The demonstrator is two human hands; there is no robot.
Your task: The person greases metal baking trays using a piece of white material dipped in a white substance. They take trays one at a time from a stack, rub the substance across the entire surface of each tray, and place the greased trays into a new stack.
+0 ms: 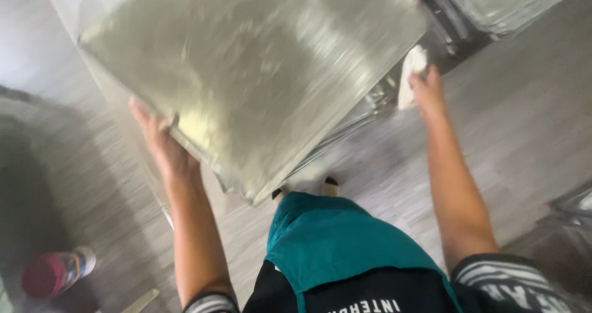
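A large square glass pane (pixel 259 72), smeared and blurred by motion, is held tilted in front of me. My left hand (pixel 157 137) grips its lower left edge, fingers behind the glass. My right hand (pixel 425 85) is at the pane's right side and holds a crumpled white cloth (pixel 410 72) against or beside the edge; I cannot tell whether it also grips the glass. Below the pane I see my teal trousers (pixel 333 239) and the toes of my shoes (pixel 308 189).
More glass panes lean stacked at the upper right (pixel 505 4), and further sheets sit under the held pane (pixel 364 112). A colourful bottle with a pink cap (pixel 55 273) lies on the grey wood-pattern floor at lower left. A metal frame edge shows at the right (pixel 573 208).
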